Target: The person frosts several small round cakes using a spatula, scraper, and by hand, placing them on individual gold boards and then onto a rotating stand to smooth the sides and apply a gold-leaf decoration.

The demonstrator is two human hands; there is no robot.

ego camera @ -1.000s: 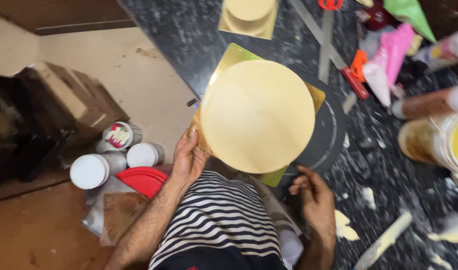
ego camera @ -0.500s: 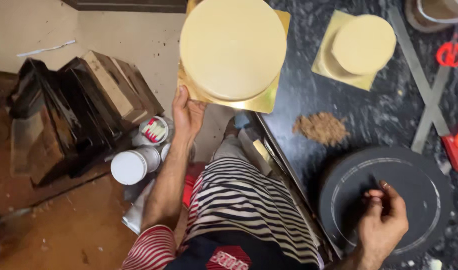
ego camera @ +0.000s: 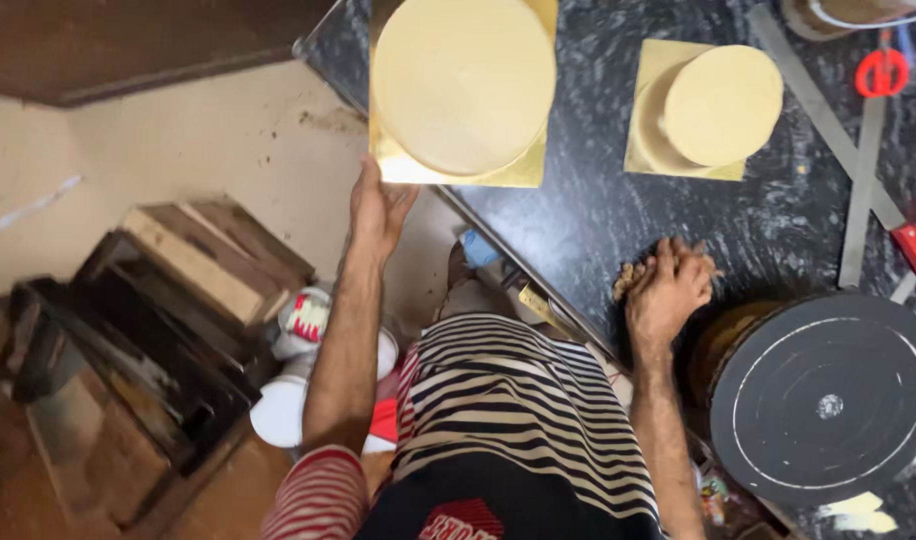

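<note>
My left hand [ego camera: 381, 205] is at the near edge of a gold square board [ego camera: 403, 168] that carries a large round pale-yellow cake [ego camera: 464, 82], set at the counter's left edge. Its fingers touch the board's near edge. My right hand [ego camera: 668, 287] rests palm down on the black speckled counter [ego camera: 598, 215], over a small heap of brown crumbs [ego camera: 630, 274]. A black round turntable [ego camera: 826, 398] stands empty just right of that hand.
A smaller pale cake [ego camera: 722, 103] on its own gold board sits at the back. Long metal rulers [ego camera: 863, 190], red-handled scissors [ego camera: 886, 70] and a red tool lie at the right. Below the counter are dark wooden crates [ego camera: 168, 310] and white tubs [ego camera: 283, 405] on the floor.
The large cake on its board came off the turntable and went left to the counter's edge. My right hand left the turntable and came down on the crumbs. The view swung left.
</note>
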